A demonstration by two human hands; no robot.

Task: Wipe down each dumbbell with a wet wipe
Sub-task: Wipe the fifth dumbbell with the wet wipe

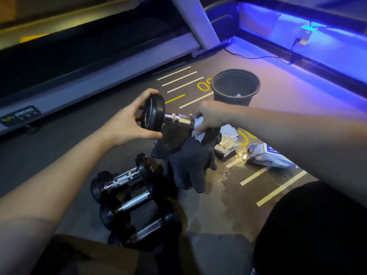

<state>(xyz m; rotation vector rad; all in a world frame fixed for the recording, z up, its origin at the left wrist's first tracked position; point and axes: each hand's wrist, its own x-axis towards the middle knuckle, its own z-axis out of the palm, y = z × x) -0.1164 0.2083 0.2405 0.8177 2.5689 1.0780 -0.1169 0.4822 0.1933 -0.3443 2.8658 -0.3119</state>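
Observation:
A black dumbbell (158, 116) with a chrome knurled handle is held off the floor at mid frame. My left hand (127, 124) grips its left end plate, thumb below and fingers over the top. My right hand (210, 116) holds a white wet wipe (198, 130) bunched against the right end of the handle; the far end plate is mostly hidden under hand and wipe. Three more black dumbbells (123, 181) (131, 205) (147, 229) lie side by side on the floor below.
A dark grey cloth (188, 161) lies on the floor under the held dumbbell. Two wet-wipe packs (228, 143) (266, 157) lie to the right beside a wet patch. A black bucket (236, 86) stands behind. A treadmill (79, 72) runs along the left.

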